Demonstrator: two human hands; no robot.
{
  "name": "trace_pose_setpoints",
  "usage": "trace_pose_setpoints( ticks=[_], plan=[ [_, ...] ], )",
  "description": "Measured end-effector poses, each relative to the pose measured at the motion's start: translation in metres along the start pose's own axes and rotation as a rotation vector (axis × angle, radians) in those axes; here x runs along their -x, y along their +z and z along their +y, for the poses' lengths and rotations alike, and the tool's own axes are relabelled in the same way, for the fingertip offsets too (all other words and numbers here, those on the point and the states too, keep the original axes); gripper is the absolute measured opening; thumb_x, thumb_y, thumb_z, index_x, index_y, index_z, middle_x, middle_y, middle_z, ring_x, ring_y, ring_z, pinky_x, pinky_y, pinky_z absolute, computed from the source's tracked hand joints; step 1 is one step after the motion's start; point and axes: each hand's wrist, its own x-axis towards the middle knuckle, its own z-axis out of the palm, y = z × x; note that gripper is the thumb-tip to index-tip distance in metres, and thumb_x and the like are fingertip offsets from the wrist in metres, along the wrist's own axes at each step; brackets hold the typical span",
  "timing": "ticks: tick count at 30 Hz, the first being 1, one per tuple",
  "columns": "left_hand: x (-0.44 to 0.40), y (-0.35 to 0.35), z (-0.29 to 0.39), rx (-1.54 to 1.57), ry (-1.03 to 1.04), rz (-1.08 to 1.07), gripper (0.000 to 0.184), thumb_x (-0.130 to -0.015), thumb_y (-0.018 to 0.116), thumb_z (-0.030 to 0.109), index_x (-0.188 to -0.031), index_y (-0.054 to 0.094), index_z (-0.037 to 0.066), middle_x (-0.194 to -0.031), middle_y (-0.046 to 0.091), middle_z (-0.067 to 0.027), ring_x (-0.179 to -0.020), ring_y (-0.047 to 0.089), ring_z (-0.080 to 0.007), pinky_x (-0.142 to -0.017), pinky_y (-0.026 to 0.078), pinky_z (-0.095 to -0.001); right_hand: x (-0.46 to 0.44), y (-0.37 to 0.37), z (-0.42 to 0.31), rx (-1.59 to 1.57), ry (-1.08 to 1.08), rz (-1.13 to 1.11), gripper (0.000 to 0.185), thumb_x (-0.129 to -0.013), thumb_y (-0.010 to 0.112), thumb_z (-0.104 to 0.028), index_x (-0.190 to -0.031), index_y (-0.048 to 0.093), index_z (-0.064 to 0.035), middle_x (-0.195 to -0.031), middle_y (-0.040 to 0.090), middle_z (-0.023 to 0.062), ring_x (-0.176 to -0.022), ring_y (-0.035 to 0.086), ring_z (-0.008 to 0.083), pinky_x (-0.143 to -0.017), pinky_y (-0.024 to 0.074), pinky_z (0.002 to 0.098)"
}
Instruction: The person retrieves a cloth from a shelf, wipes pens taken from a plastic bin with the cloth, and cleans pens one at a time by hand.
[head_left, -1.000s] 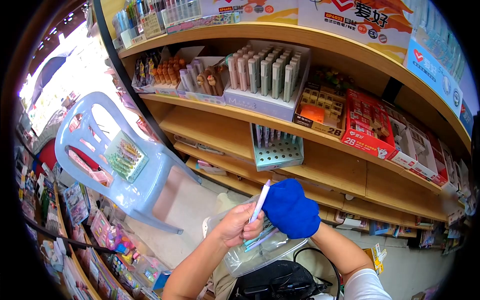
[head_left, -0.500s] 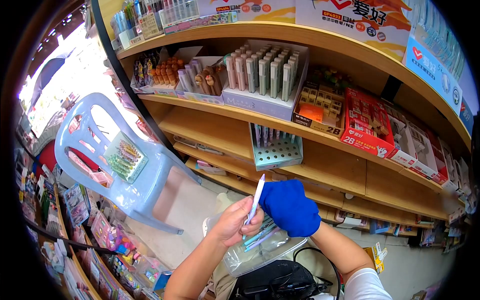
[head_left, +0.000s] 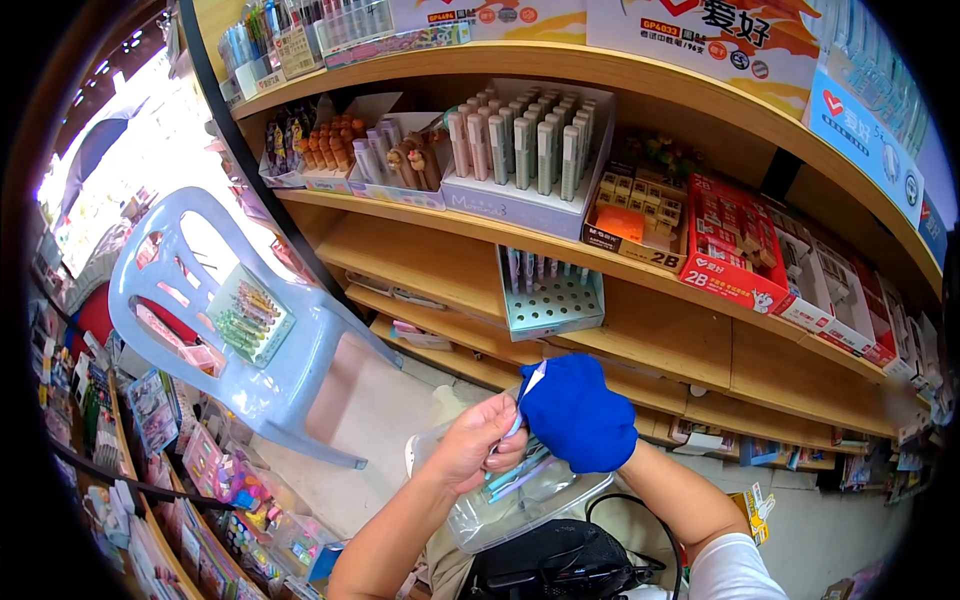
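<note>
Above clear tub (head_left: pixel 472 526): pen (head_left: pixel 534 381), pinched by left hand (head_left: pixel 478 446), newly tilted into blue cloth (head_left: pixel 583 415), apparently for wiping; right hand cloth-hidden, grip indeterminable.

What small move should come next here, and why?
Probably a short stroke of the bunched royal-blue cloth along the slim pale pen, towards its upper tip. The bare left hand grips the pen's lower part, and the cloth appears to lie against the exposed upper part, so stroking likely needs no regrip.
</note>
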Motion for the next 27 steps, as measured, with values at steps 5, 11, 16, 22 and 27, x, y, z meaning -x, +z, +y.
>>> trace_pose_setpoints(
  ticks=[5, 11, 16, 22, 27],
  plan=[
    [0.001, -0.003, 0.000, 0.041, -0.042, -0.056, 0.019, -0.092, 0.042, 0.023, -0.081, 0.040, 0.008, -0.058, 0.037, 0.0001, -0.042, 0.030, -0.0056, -0.038, 0.024, -0.0173, 0.007, 0.006, 0.001, -0.006, 0.064, -0.026, 0.011, -0.070, 0.054, -0.018, -0.072, 0.056, -0.0072, -0.073, 0.055, 0.0122, -0.071, 0.054, 0.0271, -0.061, 0.0407, 0.0386],
    [0.001, -0.004, 0.002, 0.076, -0.049, -0.077, 0.021, -0.092, 0.041, 0.025, -0.080, 0.041, 0.007, -0.056, 0.036, 0.0004, -0.042, 0.031, -0.0061, -0.038, 0.025, -0.0176, 0.003, -0.020, -0.004, -0.131, 0.106, -0.157, 0.013, -0.069, 0.055, -0.018, -0.075, 0.057, -0.0072, -0.077, 0.055, 0.0126, -0.073, 0.052, 0.0284, -0.064, 0.0417, 0.0385],
    [0.000, 0.001, 0.003, 0.051, -0.035, -0.075, 0.021, -0.092, 0.041, 0.025, -0.082, 0.042, 0.007, -0.056, 0.037, -0.0001, -0.042, 0.032, -0.0071, -0.038, 0.026, -0.0184, 0.007, -0.013, -0.004, 0.034, 0.078, -0.230, 0.023, -0.073, 0.056, -0.015, -0.095, 0.059, -0.0080, -0.093, 0.055, 0.0095, -0.091, 0.049, 0.0264, -0.077, 0.0413, 0.0345],
    [-0.001, 0.000, 0.003, 0.058, -0.020, -0.086, 0.020, -0.092, 0.041, 0.025, -0.083, 0.042, 0.007, -0.056, 0.037, -0.0006, -0.042, 0.032, -0.0078, -0.039, 0.027, -0.0189, 0.002, -0.002, 0.003, -0.145, 0.186, -0.390, 0.019, -0.073, 0.056, -0.016, -0.090, 0.059, -0.0071, -0.088, 0.057, 0.0094, -0.085, 0.051, 0.0273, -0.074, 0.0407, 0.0367],
    [-0.002, 0.000, 0.001, -0.014, -0.022, -0.012, 0.020, -0.092, 0.041, 0.025, -0.082, 0.041, 0.008, -0.057, 0.037, -0.0005, -0.043, 0.032, -0.0075, -0.039, 0.027, -0.0192, 0.006, -0.005, -0.007, 0.049, 0.079, -0.169, 0.012, -0.073, 0.054, -0.014, -0.082, 0.059, -0.0072, -0.084, 0.057, 0.0095, -0.081, 0.053, 0.0275, -0.071, 0.0396, 0.0373]
  ],
)
